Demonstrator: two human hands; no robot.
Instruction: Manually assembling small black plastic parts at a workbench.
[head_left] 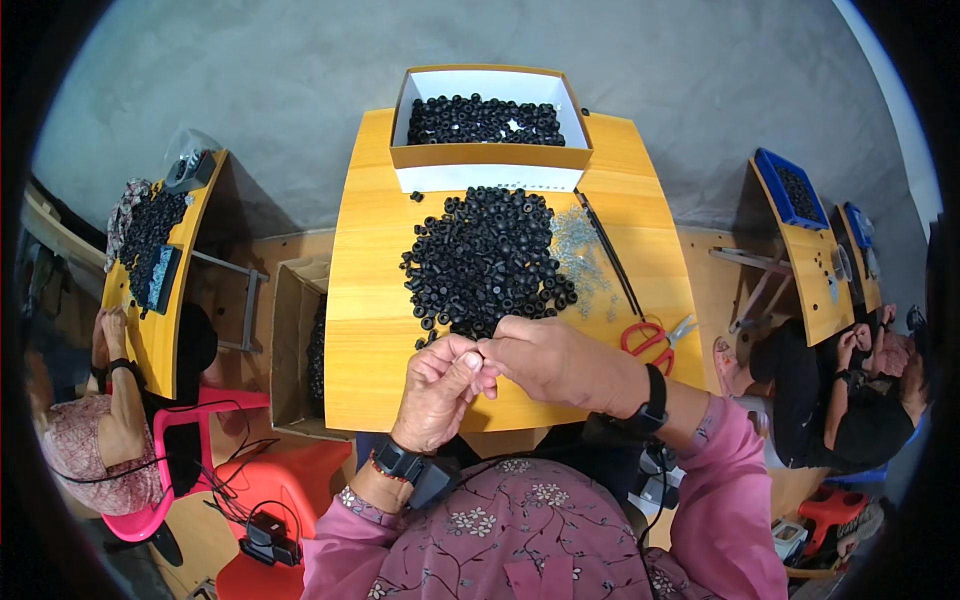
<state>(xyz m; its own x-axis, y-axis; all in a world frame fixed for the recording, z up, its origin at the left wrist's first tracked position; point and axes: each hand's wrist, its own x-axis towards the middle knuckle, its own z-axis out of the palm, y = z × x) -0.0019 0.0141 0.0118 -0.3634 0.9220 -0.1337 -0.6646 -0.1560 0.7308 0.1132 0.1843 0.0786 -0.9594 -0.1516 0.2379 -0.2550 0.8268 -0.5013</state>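
Note:
Both my hands meet over the near part of the wooden table (365, 330), fingertips together. My left hand (440, 392) is closed, thumb pressed against its fingers. Coming from the right, my right hand (555, 360) pinches at the same spot. What the fingers hold is mostly hidden; only a small dark bit shows between them. Just beyond my hands lies a heap of small round black parts (480, 255). Beside it on the right spreads a patch of small silvery metal pieces (575, 245).
Scissors with red handles (650, 345) and thin black rods (610, 255) lie at the right. A box (490, 155) of black parts stands at the back. A cardboard carton (295, 350) and red chair (270, 490) are at left. Other people work at side tables (190, 260).

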